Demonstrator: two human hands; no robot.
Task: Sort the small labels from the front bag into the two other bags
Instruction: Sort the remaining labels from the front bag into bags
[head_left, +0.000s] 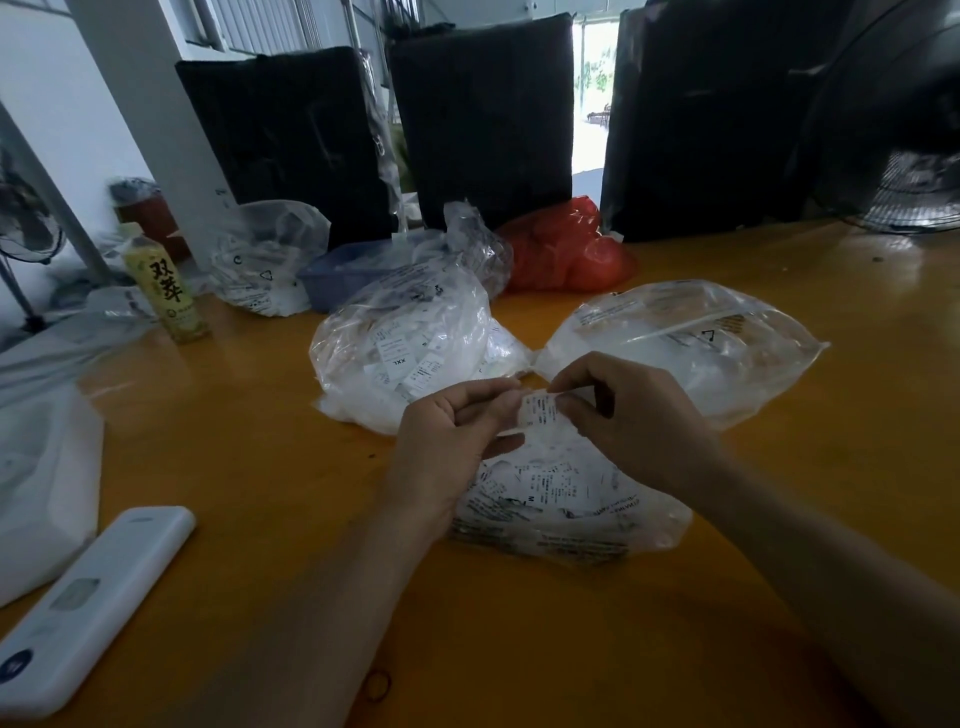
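I can't read the print on the small label (540, 410) pinched between my left hand (452, 436) and right hand (628, 415); it is too fine and blurred. My left hand and forearm cover the near-left part of the front bag (571, 509). The white remote (88, 603) is cut off by the left edge, and the fan (914, 202) by the right edge. The bottle (166, 286) label's small text is illegible.
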